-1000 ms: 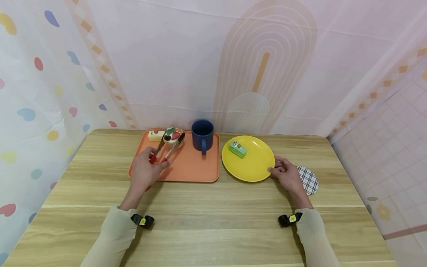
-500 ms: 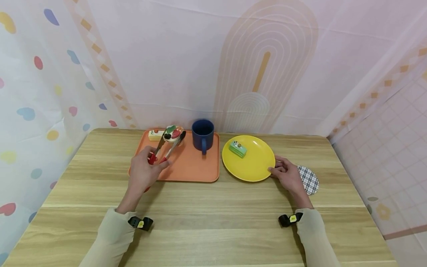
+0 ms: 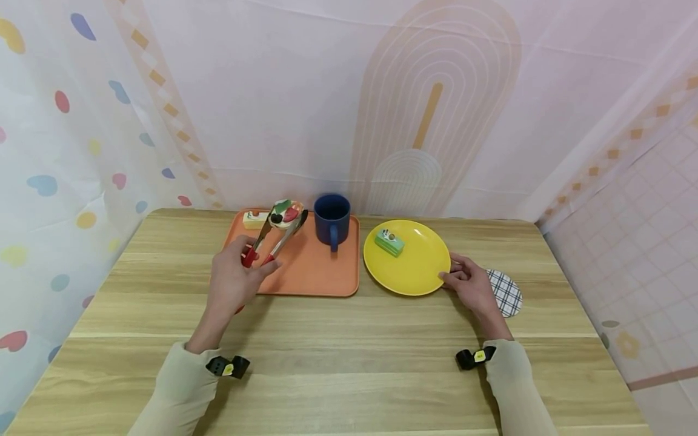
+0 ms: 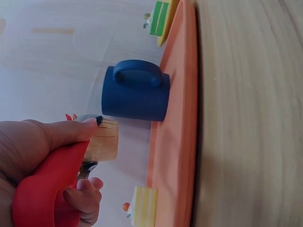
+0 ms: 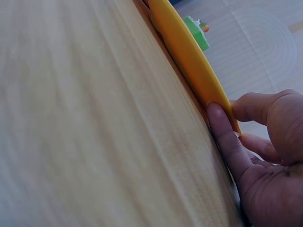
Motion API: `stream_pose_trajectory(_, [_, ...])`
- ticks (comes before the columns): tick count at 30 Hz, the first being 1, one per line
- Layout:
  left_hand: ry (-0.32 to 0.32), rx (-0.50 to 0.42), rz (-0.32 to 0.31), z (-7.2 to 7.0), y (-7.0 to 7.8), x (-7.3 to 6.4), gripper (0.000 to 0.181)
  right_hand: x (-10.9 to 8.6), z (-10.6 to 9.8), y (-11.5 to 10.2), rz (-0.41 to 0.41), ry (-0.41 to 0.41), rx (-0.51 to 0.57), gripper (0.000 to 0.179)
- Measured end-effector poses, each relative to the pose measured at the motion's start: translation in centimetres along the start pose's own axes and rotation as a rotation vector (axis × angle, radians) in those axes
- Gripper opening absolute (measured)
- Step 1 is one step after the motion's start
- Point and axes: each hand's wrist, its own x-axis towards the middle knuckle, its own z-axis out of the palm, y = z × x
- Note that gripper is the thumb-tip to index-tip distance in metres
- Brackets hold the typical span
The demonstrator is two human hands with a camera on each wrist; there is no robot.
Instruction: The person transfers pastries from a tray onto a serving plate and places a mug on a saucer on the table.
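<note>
My left hand [image 3: 231, 275] grips red-handled tongs [image 3: 285, 238], whose tips pinch a small fruit tart [image 3: 286, 215] with red, green and dark toppings. In the left wrist view the tart [image 4: 104, 142] hangs clear above the orange tray [image 3: 311, 275]. On the right, my right hand [image 3: 473, 287] pinches the rim of a yellow plate [image 3: 420, 260] between thumb and fingers. A green cake slice [image 3: 389, 242] lies on the plate's left part. The right wrist view shows the fingertips at the plate's edge [image 5: 199, 66], low over the table.
At the tray's back left sits a yellow cake slice [image 3: 254, 220]. A dark blue mug [image 3: 332, 218] stands at its back right, handle toward the front. A checked round coaster [image 3: 506, 295] lies right of the right hand. Behind the wooden table [image 3: 349, 363] hangs a patterned cloth [image 3: 283, 91].
The tart in the tongs has risen a little and shifted slightly right. My left wrist has moved slightly left. The right hand and the plate stay where they were.
</note>
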Motion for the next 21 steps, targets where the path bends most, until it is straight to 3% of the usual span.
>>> stream_pose_trajectory(21, [0.018, -0.005, 0.062, -0.4, 2.2, -0.2, 0.047, 0.0, 0.0, -0.3, -0.002, 0.005, -0.004, 0.059])
